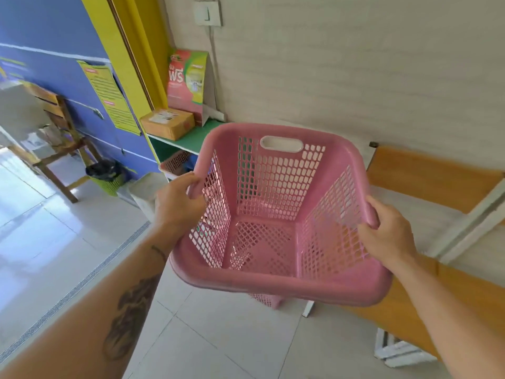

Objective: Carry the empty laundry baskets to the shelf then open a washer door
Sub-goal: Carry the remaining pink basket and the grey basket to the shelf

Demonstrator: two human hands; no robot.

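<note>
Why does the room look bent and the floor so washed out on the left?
Head view: wide-angle lens curves the yellow door frame and tilts the walls; daylight glares off the floor tiles at left; the pink basket is evenly lit, its near rim slightly blurred.

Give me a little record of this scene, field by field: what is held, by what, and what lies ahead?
held: pink basket, empty, off the floor
left hand: grips the left rim
right hand: grips the right rim
ahead: green shelf with a brown parcel and a pink box
right: wooden bench
washer: not in view
</note>
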